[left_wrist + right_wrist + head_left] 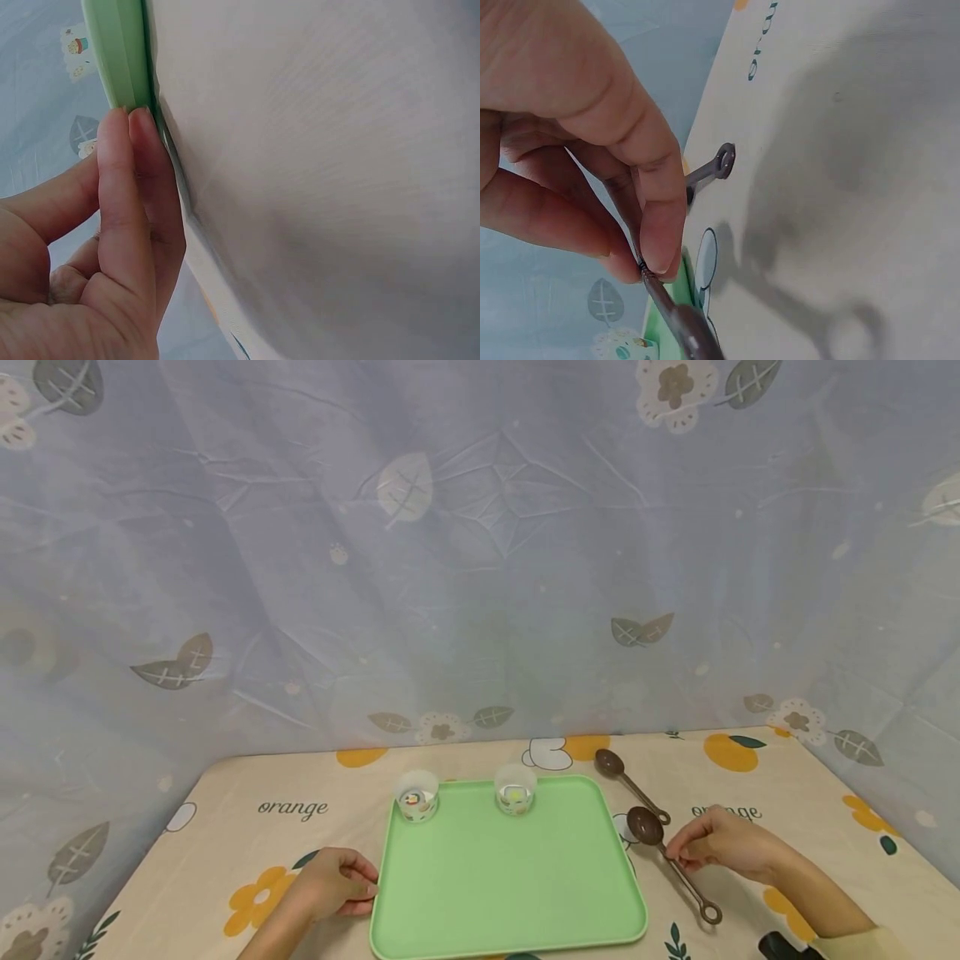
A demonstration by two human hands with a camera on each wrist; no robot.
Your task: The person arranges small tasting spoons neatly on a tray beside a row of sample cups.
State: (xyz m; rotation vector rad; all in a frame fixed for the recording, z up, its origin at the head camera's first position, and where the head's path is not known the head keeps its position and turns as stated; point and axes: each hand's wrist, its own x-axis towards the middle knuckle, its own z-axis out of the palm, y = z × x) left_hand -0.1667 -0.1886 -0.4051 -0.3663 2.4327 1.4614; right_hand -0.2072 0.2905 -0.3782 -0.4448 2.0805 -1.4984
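In the head view, my right hand (723, 843) pinches the handle of a brown spoon (690, 885) just below its bowl. The right wrist view has the thumb and fingertips closed round the slim handle (657, 292), with a ring-ended shadow on the cloth beside it. A second brown spoon (633, 787) lies just beyond, its ring end toward my right hand. My left hand (330, 889) is at the left side of a light green tray (517, 877). Seen from the left wrist, its nearly straight fingertips touch the tray's outer side (124, 52).
Two small clear patterned cups stand along the tray's far edge, one cup (417, 797) at the left corner and the other cup (515, 791) near the middle. A black object (783, 946) is by the right forearm. Behind the cream patterned tablecloth (285, 777) hangs a grey-blue curtain (480, 610).
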